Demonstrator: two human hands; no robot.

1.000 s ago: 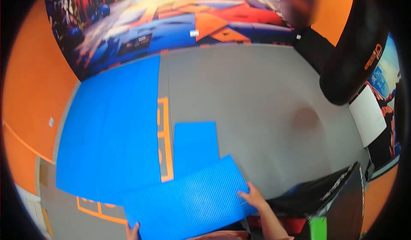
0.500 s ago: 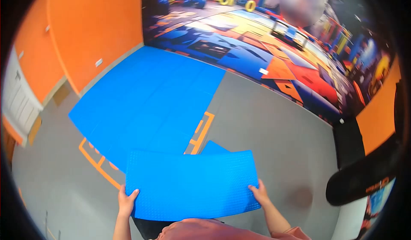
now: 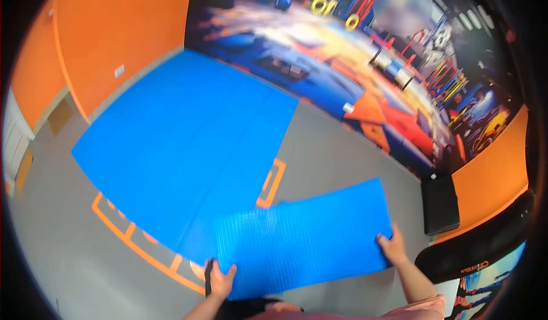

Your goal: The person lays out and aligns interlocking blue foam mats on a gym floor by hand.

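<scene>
A blue textured mat (image 3: 308, 237) is held up in front of my body, tilted with its right side higher. My left hand (image 3: 221, 278) grips its lower left edge, thumb on the top face. On the right edge, my right hand (image 3: 392, 247) has its thumb over the face and its other fingers hidden behind. Beyond the held mat, a large blue mat area (image 3: 182, 131) lies on the grey floor, with faint seams running across it.
Orange line markings (image 3: 131, 231) show on the grey floor (image 3: 325, 143). An orange wall (image 3: 123, 23) stands at the left, a printed mural wall (image 3: 319, 51) behind. At the right are a black pad (image 3: 439, 207) and a black padded cylinder (image 3: 451, 263).
The held mat has moved right and tilted, its right side rising, with both hands still on it. The view has turned, and a blue piece behind the held mat no longer shows.
</scene>
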